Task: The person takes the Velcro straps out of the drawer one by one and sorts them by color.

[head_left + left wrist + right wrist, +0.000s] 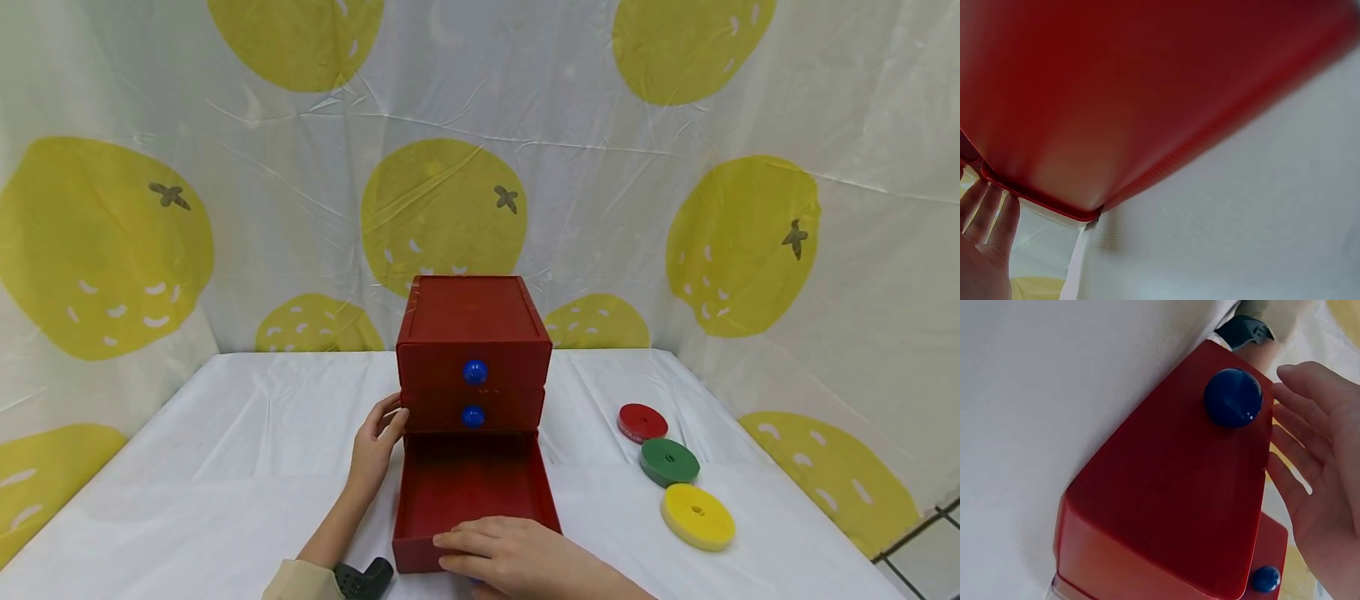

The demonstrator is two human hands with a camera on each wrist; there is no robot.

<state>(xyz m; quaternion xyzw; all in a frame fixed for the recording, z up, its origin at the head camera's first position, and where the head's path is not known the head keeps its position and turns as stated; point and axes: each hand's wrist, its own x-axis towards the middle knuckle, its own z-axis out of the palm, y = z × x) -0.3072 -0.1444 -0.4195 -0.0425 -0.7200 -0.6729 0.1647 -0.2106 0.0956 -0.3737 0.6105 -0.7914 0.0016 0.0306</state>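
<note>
A red drawer cabinet (474, 312) stands in the middle of the table, its bottom drawer (472, 487) pulled out with the bare red floor showing. The two upper drawers are closed, each with a blue knob (475, 372). My left hand (369, 458) rests its fingers against the cabinet's left side, near the second drawer. Over the front edge of the pulled-out drawer lies my right hand (517, 554). Its extended fingertips touch the top edge of the drawer front (1172, 462), while the blue knob (1233, 398) there is not gripped.
To the right lie three flat rolls: red (642, 422), green (670, 462) and yellow (697, 517). A white cloth (300, 417) covers the table, and a lemon-print curtain (570, 208) hangs behind and at both sides.
</note>
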